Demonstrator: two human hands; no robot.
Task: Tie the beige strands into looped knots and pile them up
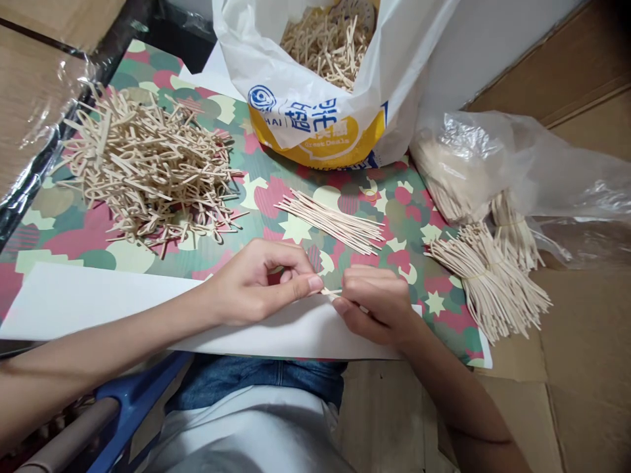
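Close together over the table's near edge, my two hands pinch a thin pale stick-like strand (331, 292), mostly hidden by the fingers. My left hand (276, 282) grips it between thumb and forefinger. Curled around the other side, my right hand (377, 302) has its thumb against the strand. Just beyond the hands lies a small row of straight pale strands (332, 222). To the left is a large heap of bent and looped strands (152, 167). Bundles of straight strands (493, 276), tied round the middle, rest at the table's right edge.
A white and yellow plastic bag (320, 135) holding more looped strands stands at the back. A clear plastic bag (532, 157) with bundles lies right. White paper (123, 295) runs along the front of the patterned tabletop (266, 164). Cardboard (586, 315) lies at right; a blue chair part (135, 394) is below.
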